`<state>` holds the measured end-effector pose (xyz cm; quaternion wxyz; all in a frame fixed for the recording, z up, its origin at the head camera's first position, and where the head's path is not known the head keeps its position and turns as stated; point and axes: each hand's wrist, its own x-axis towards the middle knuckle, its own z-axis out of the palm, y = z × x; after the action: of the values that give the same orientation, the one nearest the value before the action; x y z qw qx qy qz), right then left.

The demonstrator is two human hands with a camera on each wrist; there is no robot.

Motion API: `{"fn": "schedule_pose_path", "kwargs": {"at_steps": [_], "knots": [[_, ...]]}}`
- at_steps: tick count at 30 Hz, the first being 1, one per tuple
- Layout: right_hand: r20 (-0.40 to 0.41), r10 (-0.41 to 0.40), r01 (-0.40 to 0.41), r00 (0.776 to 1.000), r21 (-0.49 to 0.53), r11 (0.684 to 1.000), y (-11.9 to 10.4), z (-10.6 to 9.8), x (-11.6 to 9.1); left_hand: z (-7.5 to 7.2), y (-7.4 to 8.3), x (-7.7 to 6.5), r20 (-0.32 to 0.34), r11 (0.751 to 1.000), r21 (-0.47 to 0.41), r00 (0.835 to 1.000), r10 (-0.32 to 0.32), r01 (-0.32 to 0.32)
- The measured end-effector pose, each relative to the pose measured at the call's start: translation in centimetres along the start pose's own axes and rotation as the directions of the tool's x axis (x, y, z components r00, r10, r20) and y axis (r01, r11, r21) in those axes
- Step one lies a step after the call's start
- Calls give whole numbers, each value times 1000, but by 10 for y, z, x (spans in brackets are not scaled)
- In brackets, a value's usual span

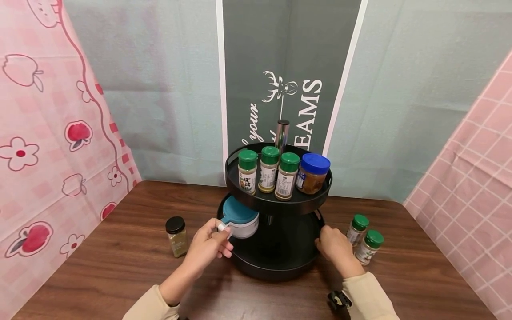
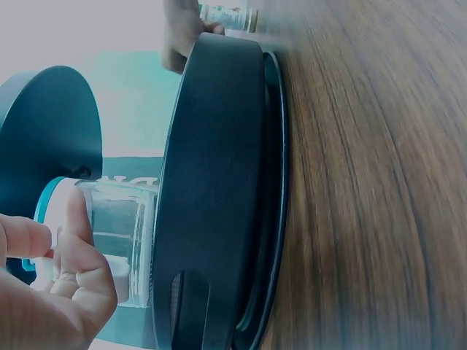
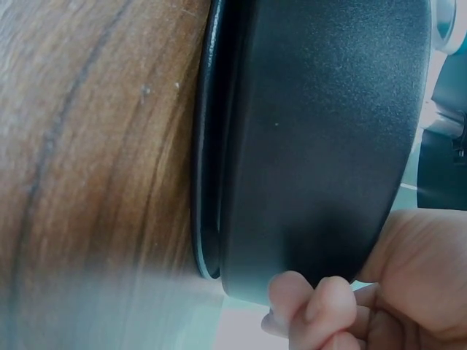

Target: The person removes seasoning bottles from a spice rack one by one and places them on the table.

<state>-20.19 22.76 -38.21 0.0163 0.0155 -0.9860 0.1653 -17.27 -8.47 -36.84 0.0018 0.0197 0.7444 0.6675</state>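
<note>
A two-tier black turntable rack (image 1: 280, 266) stands on the table. On the left of its lower tray sits a jar with a blue lid (image 1: 240, 211) and a white collar; the left wrist view shows its clear body (image 2: 131, 233) standing on the tray. My left hand (image 1: 210, 242) pinches the jar's small white handle between thumb and fingers. At the right side of the lower tray, my right hand (image 1: 338, 249) grips the rim, thumb inside and curled fingers (image 3: 321, 306) against the outer wall.
Several green-capped spice bottles (image 1: 248, 173) and a blue-lidded brown jar (image 1: 314, 175) stand on the upper tray. A black-capped spice bottle (image 1: 177, 238) is left of the rack. Two green-capped bottles (image 1: 367, 249) stand beside my right hand. Curtains and pink cloth surround the table.
</note>
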Motion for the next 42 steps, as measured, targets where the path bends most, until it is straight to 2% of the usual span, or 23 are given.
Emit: {"fn": "schedule_pose_path", "kwargs": {"at_steps": [4,14,21,29,34,42], "knots": [[3,1,-1,1000,4,1000,0,0,0,-9,0,-3,-18,1000,4,1000,-18,18],[-2,-12,11,1000,-5,1000,-1,-1,-1,-34,2,-19,7,998,-10,998,-65,65],[10,-5,5,1000,-6,1000,-2,-1,-1,-55,1,-24,68,998,11,996,-61,60],[18,4,-3,1000,-10,1000,-1,-1,0,-78,-5,-31,162,998,13,984,-68,67],[21,4,-4,1000,-12,1000,-1,-1,-1,-89,-9,-35,233,997,25,969,-78,74],[18,5,-5,1000,-12,1000,-2,-1,-1,-110,-16,-42,369,998,12,928,-59,59]]}}
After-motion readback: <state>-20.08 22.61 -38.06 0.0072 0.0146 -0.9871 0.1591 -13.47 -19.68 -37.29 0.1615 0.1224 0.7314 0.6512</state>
